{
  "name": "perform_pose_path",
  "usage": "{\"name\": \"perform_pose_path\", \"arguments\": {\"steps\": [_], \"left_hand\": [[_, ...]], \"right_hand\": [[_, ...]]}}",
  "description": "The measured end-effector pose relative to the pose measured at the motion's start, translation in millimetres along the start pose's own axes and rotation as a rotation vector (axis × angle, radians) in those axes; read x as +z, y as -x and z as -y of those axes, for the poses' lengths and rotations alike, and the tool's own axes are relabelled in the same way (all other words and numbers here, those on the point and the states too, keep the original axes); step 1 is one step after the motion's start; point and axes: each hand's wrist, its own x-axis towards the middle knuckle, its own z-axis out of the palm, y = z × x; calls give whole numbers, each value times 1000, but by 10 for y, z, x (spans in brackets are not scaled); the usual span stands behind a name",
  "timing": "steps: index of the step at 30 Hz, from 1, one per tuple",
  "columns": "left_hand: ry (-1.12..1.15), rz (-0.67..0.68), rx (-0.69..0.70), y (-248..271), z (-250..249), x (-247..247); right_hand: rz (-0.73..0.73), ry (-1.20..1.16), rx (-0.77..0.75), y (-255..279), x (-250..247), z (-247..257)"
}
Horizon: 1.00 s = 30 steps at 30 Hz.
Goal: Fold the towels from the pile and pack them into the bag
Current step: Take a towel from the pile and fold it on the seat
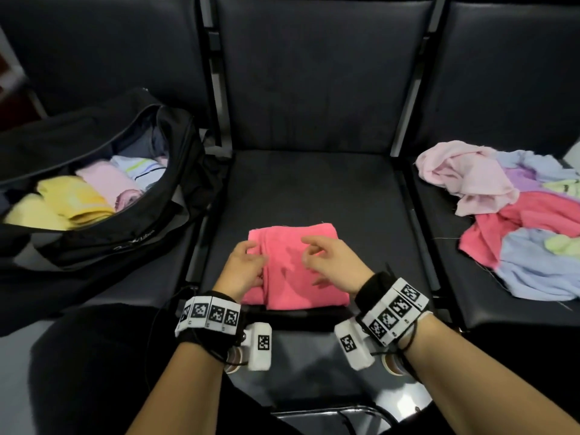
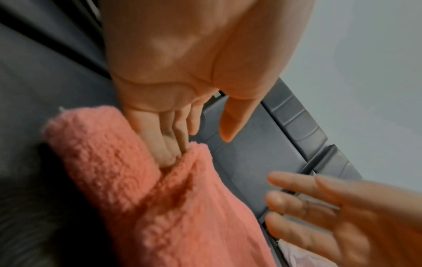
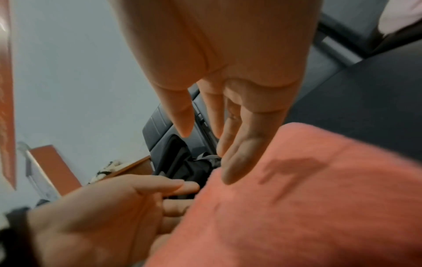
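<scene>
Dark padded seats [image 1: 314, 183], black bag [image 1: 103, 243] on left, folded pink towel [image 1: 307, 290] centre, towel pile [image 1: 514, 221] right

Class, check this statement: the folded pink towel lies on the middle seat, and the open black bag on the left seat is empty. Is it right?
Not quite: the black bag is not empty. The head view shows a yellow towel, a pale pink towel and a striped towel folded inside. The folded pink towel does lie on the middle seat.

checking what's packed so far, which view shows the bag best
The head view: the black bag lies open, with folded towels visible inside. The right wrist view catches only a dark sliver of it past the fingers; the left wrist view shows none.
</scene>
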Motion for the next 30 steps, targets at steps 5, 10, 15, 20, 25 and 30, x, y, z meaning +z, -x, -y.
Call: {"name": "perform_pose_path", "arguments": {"steps": [5, 10, 15, 20, 25, 30], "left_hand": [[-330, 49, 183, -1, 40, 104], [-428, -24, 308, 72, -42, 134], [-390, -42, 342, 41, -144, -38], [-487, 35, 188, 57, -6, -98], [-477, 8, 188, 31, -17, -119], [-429, -62, 168, 17, -2, -119]], "right_hand": [[-68, 74, -77, 107, -204, -299], [-90, 38, -131, 154, -261, -360], [-93, 132, -140, 108, -234, -403], [6, 374, -90, 111, -193, -448], [8, 463, -237, 163, -118, -407], [63, 524, -336, 168, -17, -385]]}}
